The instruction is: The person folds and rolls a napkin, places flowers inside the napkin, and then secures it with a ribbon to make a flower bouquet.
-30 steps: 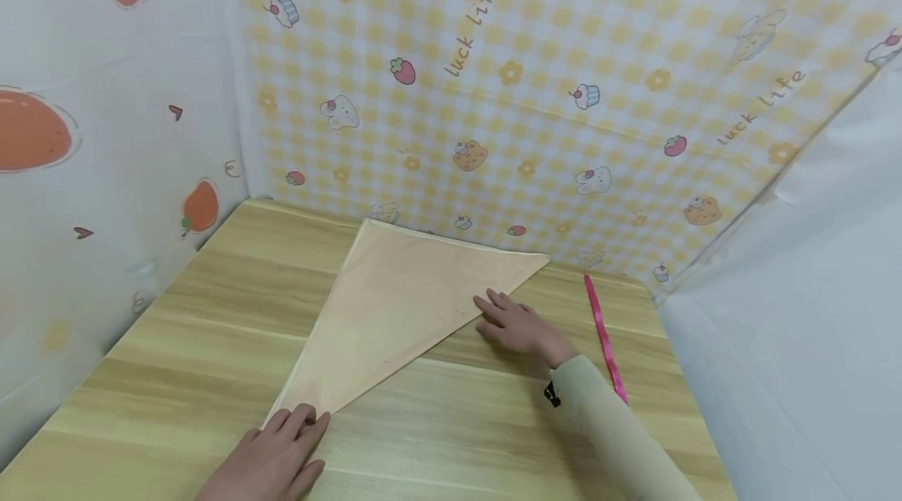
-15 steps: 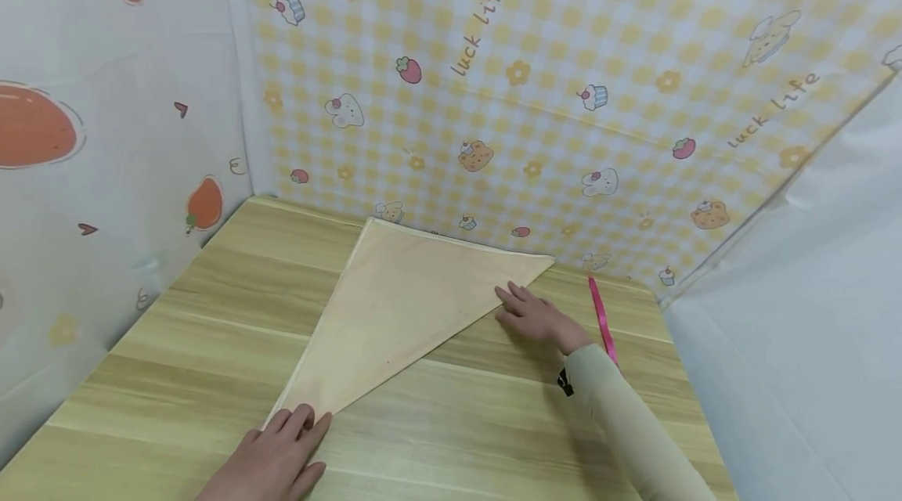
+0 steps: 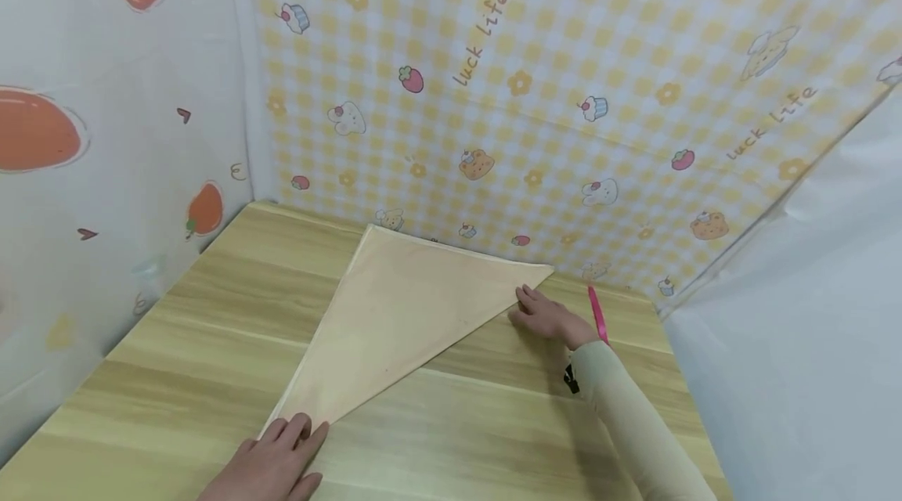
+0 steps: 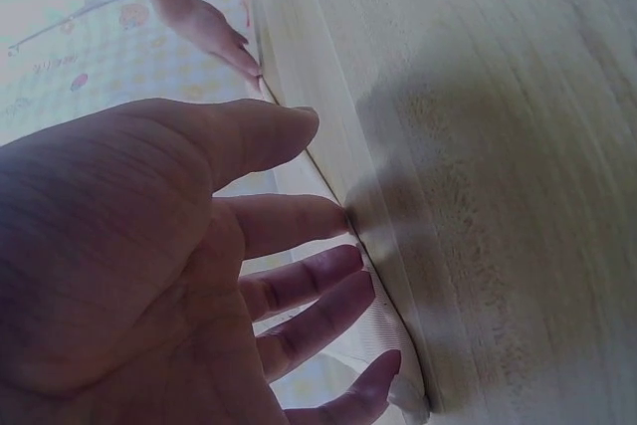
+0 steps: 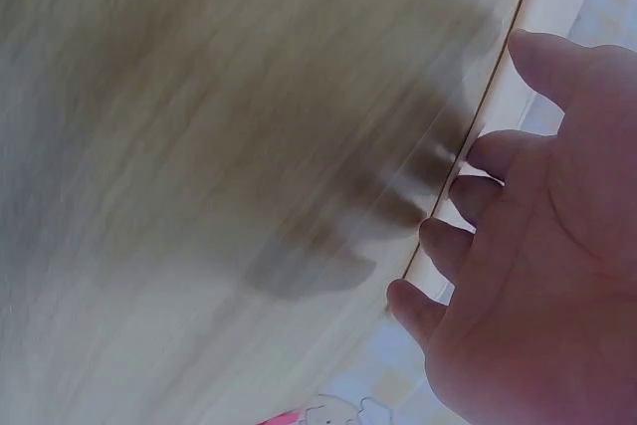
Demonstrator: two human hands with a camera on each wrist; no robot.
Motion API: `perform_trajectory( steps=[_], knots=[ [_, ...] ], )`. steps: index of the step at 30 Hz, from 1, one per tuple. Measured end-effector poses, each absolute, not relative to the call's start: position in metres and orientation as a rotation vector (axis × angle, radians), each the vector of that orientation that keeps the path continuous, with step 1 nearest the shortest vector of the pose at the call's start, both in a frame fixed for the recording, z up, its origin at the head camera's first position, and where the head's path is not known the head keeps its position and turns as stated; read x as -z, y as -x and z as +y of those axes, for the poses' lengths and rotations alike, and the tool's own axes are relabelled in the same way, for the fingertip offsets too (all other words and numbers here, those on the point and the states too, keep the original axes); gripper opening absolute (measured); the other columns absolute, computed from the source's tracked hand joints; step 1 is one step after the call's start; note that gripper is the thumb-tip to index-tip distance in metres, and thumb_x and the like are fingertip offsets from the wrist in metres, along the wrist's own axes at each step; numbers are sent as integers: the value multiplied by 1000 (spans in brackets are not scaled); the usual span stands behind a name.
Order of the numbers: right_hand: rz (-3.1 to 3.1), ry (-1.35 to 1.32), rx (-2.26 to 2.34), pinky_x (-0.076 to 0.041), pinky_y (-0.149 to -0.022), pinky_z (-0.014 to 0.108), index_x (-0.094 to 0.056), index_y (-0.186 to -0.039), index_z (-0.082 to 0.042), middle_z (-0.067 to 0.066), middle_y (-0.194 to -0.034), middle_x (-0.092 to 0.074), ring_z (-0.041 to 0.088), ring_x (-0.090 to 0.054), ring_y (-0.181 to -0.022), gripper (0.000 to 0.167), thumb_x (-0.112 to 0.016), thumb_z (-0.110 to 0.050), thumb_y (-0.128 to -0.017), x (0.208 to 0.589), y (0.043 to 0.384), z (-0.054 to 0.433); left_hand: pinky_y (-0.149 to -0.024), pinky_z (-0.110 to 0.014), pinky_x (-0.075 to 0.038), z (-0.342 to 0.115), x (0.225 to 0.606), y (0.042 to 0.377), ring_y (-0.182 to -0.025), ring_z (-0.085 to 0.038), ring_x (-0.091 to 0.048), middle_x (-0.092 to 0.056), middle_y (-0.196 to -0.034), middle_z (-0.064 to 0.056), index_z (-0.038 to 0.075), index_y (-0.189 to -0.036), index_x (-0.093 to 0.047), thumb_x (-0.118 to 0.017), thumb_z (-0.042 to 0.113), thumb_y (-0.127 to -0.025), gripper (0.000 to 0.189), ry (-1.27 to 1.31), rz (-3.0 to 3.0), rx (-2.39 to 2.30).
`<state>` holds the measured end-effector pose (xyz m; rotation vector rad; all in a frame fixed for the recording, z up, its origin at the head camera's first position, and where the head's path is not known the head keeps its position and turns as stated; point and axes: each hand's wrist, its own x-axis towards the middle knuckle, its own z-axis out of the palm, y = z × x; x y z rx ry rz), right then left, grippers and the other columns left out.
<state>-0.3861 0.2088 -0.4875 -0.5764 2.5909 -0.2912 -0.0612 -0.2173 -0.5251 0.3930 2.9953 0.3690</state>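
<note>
A pale peach cloth (image 3: 409, 313), folded into a triangle, lies flat on the wooden table. Fingertips of my left hand (image 3: 271, 458) rest on its near corner, the fingers slightly bent. Farther off, my right hand (image 3: 550, 317) touches the long folded edge close to the right corner. In the left wrist view the left hand (image 4: 189, 236) has its fingers spread, tips at the cloth's edge. The right wrist view shows the right hand (image 5: 537, 216) with loosely extended fingers on the fold line. Neither hand pinches the cloth.
A pink ribbon (image 3: 597, 313) lies on the table to the right, partly hidden by the right forearm. A yellow checked sheet (image 3: 437, 125) hangs along the back edge of the table (image 3: 232, 329). White sheets (image 3: 796, 352) close off both sides.
My right hand has slid along the folded edge toward the cloth's right corner, and its forearm now covers more of the ribbon. My left hand stays on the near corner.
</note>
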Motion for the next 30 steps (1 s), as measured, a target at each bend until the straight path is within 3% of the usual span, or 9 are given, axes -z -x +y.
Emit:
perform_trajectory(
  steps=[9,16,22,30],
  knots=[
    [2580,496,304,-11,-131,70,-13,-172,-5,17,-181,-7,40,-8,-168,77,-37,-51,-115,487,396,212,-62,-31,-40,-226,541,56,-95,-11,-39,-40,-112,12,14,-144,-67,-71,48,-98,57,-324,2909,-361],
    [2570,489,303,-10,-130,72,-10,-170,1,22,-180,-3,45,-6,-167,78,-35,-48,-115,487,410,215,-61,-30,-37,-224,548,52,-94,-9,-41,-39,-109,16,17,-143,-69,-69,52,-99,57,-296,2918,-332],
    [2620,509,307,-14,-127,76,-24,-167,6,29,-178,-8,50,-14,-164,71,-35,-42,-115,488,422,224,-61,-30,-38,-223,552,53,-95,-9,-43,-40,-110,15,18,-143,-69,-70,52,-97,57,-286,2924,-325],
    [2636,410,303,-4,-122,84,-17,-171,-3,26,-178,-8,49,-12,-165,72,-33,-46,-116,481,430,235,-59,-28,-40,-226,544,56,-94,-12,-47,-46,-111,11,9,-139,-71,-72,47,-98,55,-373,2920,-374]
  ],
)
